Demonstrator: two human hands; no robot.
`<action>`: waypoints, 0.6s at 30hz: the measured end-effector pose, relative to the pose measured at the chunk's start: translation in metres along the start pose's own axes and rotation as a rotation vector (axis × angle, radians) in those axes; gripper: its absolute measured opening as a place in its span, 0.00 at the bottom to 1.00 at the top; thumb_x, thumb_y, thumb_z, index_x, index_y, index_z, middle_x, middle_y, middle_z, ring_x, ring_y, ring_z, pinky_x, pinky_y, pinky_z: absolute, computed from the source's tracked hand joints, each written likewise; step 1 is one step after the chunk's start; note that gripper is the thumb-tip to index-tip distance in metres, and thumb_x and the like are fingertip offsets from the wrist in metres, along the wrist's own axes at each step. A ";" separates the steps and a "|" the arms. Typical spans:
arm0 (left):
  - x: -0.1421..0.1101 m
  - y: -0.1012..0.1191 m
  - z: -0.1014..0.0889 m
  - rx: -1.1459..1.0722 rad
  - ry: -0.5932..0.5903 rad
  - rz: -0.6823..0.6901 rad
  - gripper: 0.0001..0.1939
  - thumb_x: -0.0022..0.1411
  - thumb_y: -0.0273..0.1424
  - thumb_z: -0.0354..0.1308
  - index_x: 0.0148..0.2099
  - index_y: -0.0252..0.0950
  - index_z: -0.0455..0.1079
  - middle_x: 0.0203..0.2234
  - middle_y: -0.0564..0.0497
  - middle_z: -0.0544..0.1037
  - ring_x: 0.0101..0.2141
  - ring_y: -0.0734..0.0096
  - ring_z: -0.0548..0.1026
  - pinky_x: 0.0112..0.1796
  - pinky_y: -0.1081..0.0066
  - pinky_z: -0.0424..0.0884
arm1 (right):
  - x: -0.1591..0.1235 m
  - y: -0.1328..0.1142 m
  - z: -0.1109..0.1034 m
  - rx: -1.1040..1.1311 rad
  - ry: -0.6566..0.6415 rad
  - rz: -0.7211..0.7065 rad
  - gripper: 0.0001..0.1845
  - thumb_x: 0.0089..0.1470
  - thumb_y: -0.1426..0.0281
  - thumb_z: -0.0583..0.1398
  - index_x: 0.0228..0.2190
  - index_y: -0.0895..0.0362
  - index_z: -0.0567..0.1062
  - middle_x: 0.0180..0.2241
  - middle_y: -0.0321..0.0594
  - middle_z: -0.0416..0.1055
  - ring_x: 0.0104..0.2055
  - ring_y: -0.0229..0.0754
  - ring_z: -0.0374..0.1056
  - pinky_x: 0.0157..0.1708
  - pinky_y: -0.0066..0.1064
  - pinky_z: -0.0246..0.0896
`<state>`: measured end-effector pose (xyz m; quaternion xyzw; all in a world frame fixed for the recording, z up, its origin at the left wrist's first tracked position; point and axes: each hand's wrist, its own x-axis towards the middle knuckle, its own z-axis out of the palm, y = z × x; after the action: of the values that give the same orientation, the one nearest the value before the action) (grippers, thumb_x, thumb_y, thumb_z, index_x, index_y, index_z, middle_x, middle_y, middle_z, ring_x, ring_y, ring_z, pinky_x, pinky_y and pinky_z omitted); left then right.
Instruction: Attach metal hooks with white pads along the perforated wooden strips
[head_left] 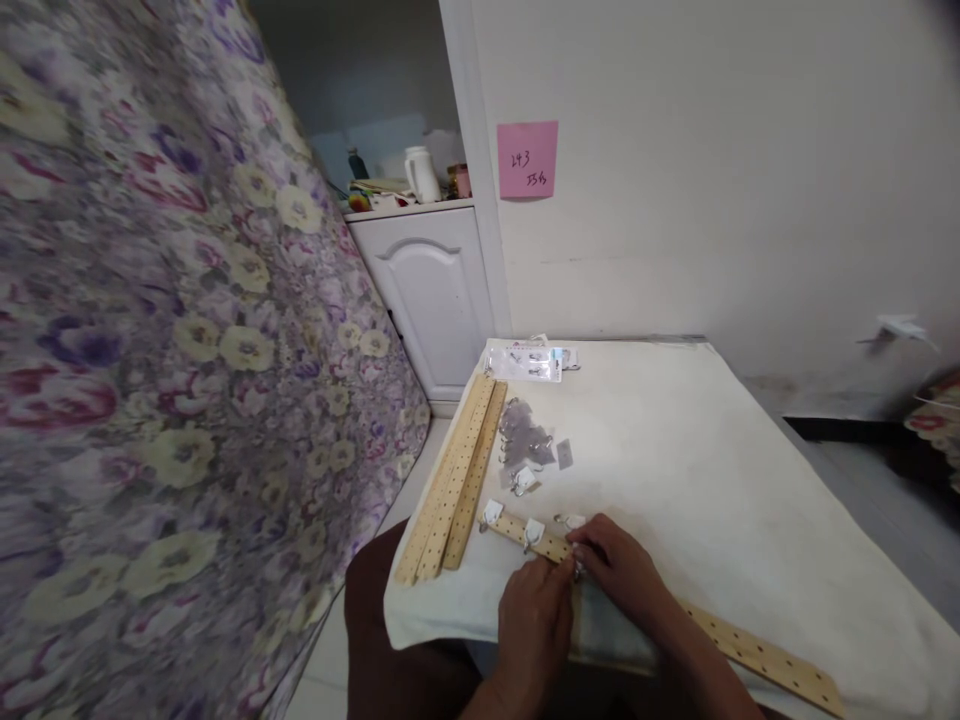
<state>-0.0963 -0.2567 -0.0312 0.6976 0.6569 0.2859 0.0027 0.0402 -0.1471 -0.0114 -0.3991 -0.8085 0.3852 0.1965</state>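
Note:
A long perforated wooden strip [765, 650] slants across the front of the table, passing beneath my right forearm. My left hand [534, 608] is closed on the strip's near edge. Just beyond it, my right hand [619, 560] pinches at the strip with bent fingers, where a small metal hook [578, 569] partly shows; the fingertips hide most of it. Toward the strip's left end sit a hook with a white tag [533, 532] and another white-tagged hook [492, 513]. One more tagged hook [571, 521] lies beside my right fingertips.
Several perforated wooden strips [454, 480] lie along the table's left side. Beside them is a pile of small clear bags with metal hooks [523, 435]. Clear packaging [525, 363] lies at the back edge of the cloth-covered table [675, 440]. A floral curtain [187, 350] hangs at left.

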 end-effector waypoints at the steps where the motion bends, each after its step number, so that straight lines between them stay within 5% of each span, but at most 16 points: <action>1: 0.000 0.000 0.000 -0.005 0.001 0.000 0.19 0.62 0.22 0.49 0.54 0.42 0.65 0.34 0.48 0.75 0.34 0.64 0.72 0.33 0.67 0.68 | 0.000 0.000 0.000 0.002 -0.001 0.003 0.11 0.54 0.68 0.54 0.36 0.50 0.75 0.37 0.37 0.71 0.41 0.41 0.68 0.42 0.31 0.60; 18: -0.001 -0.001 0.002 -0.020 0.002 -0.074 0.17 0.63 0.25 0.49 0.53 0.40 0.65 0.36 0.47 0.76 0.37 0.63 0.74 0.36 0.65 0.70 | -0.002 0.010 -0.004 0.194 0.128 -0.007 0.16 0.55 0.64 0.54 0.42 0.55 0.75 0.38 0.42 0.76 0.40 0.45 0.71 0.42 0.36 0.65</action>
<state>-0.0966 -0.2565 -0.0334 0.6726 0.6793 0.2928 0.0195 0.0485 -0.1432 -0.0166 -0.3990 -0.7547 0.4348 0.2866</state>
